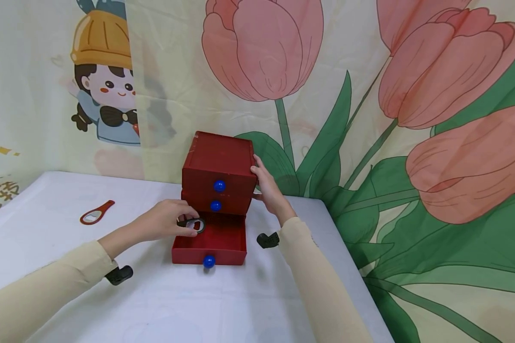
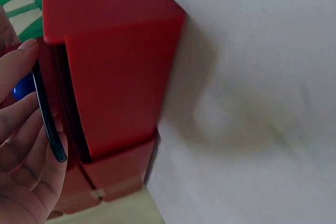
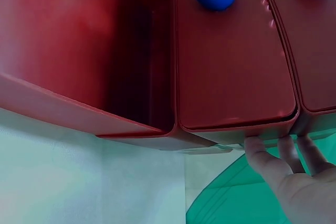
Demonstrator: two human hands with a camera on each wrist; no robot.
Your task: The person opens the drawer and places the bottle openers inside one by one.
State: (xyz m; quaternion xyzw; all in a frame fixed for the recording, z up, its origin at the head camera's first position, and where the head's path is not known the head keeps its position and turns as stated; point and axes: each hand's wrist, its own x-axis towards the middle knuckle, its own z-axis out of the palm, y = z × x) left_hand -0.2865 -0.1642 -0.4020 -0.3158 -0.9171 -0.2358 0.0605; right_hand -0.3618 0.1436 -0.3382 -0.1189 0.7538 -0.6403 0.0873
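Observation:
Between thumb and fingers, my left hand (image 1: pixel 165 220) pinches a black bottle opener (image 1: pixel 202 223) over the pulled-out bottom drawer (image 1: pixel 229 257) of a small red chest of drawers (image 1: pixel 223 152). In the left wrist view the bottle opener (image 2: pixel 48 121) is seen edge-on beside the chest. My right hand (image 1: pixel 271 188) touches the chest's right side; in the right wrist view its fingertips (image 3: pixel 254 144) rest against that side, fairly straight. The two upper drawers are closed, each with a blue knob (image 1: pixel 219 186). No object shows inside the visible part of the open drawer.
A red bottle opener (image 1: pixel 97 213) lies on the white-covered table (image 1: pixel 154 305), left of the chest. Behind the table hangs a cloth printed with tulips (image 1: pixel 274 47). The table's right edge (image 1: pixel 355 252) runs beyond my right forearm.

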